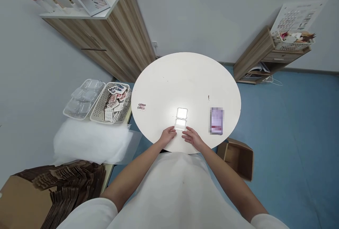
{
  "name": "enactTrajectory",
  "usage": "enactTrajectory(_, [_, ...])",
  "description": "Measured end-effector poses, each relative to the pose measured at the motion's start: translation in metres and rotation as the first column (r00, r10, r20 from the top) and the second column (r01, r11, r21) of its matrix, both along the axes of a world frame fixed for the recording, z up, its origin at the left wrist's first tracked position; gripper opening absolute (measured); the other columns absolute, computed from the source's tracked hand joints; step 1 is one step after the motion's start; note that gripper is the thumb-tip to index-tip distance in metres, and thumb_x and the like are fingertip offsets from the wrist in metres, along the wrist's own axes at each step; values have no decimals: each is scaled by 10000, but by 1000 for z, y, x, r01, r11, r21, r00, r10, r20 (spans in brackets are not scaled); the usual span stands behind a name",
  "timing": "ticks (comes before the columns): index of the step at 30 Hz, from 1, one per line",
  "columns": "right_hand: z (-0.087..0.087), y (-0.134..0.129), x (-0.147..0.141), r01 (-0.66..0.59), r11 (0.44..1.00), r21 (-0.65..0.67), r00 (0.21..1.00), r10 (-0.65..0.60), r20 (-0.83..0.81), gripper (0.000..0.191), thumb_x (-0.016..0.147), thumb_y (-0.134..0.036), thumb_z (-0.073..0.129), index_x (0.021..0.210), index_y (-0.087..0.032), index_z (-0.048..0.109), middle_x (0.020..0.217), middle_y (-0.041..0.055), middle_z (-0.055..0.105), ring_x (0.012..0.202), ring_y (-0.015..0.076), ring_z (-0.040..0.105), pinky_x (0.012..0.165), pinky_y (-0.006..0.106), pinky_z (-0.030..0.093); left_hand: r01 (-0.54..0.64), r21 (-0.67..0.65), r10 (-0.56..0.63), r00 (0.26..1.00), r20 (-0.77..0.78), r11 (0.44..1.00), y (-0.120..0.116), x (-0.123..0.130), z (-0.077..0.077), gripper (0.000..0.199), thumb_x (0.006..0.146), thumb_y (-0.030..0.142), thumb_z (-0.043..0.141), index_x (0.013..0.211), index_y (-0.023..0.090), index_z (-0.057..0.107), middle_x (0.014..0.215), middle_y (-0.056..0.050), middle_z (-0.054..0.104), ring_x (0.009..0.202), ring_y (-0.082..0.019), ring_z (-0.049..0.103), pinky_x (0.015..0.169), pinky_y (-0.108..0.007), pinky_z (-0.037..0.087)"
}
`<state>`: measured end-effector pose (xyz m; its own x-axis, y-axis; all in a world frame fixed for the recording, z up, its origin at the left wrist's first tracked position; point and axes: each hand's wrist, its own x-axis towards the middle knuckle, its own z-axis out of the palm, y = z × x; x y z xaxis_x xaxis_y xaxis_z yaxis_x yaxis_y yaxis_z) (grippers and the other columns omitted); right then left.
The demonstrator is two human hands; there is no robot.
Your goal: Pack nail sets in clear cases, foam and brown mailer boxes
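Observation:
A clear plastic clamshell case lies unfolded on the white oval table, its two halves one behind the other and shining with reflected light. At its near left corner is my left hand, fingers stretched out and fingertips at the rim. My right hand is at the near right corner, its fingers apart. Whether the fingertips press on the case or only rest beside it is hard to tell. Toward the table's left edge lies a small card of press-on nails.
A blurred-out phone-like object lies at the table's right. Left of the table stand a basket of cards and a basket of clear cases, with white bags and folded cardboard nearer. An open carton sits at lower right.

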<state>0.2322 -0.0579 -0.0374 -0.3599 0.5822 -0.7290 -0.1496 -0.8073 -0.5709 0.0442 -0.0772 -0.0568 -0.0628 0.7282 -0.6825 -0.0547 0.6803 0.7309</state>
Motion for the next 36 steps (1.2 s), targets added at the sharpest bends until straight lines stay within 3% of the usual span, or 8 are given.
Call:
enactTrajectory(8, [-1,13,0,-33,999,17,999,32,22,568,709,-400,602,1217,-273,382,1176,69,551,961,186,599,807,322,461,-49,52,49,999,5,997,11,6,0,520,655,223,655,1152,171,511,1116,-92,540,870,-149,560,783,-282,444])
enactTrajectory(20, [-1,9,-3,48,999,25,998,-49,30,564,693,-374,611,1204,-290,388,1130,50,575,980,188,582,837,341,446,-4,31,5,999,-33,1000,14,8,2,570,678,232,624,1212,168,435,1128,-103,528,830,-135,568,761,-276,446])
enactTrajectory(25, [-2,0,-5,48,996,81,983,-61,172,428,685,-372,598,1079,-251,484,986,53,612,877,184,600,754,325,462,41,59,-36,995,-92,997,9,0,7,505,695,248,606,1173,164,467,1095,-109,550,846,-146,574,767,-290,449])
enactTrajectory(30, [0,-13,-15,-190,972,142,934,134,332,258,666,-381,585,823,-178,556,682,5,580,633,133,555,634,284,433,127,160,-83,963,-256,979,10,-49,12,342,720,229,562,1056,168,545,1049,-93,578,840,-139,576,793,-298,447])
enactTrajectory(36, [8,0,-76,-358,906,227,879,246,408,263,676,-383,555,861,-196,572,670,-17,544,650,128,512,643,286,421,181,203,-38,830,-557,962,28,-150,11,326,719,241,541,1038,177,548,1007,-77,584,818,-161,572,712,-292,461])
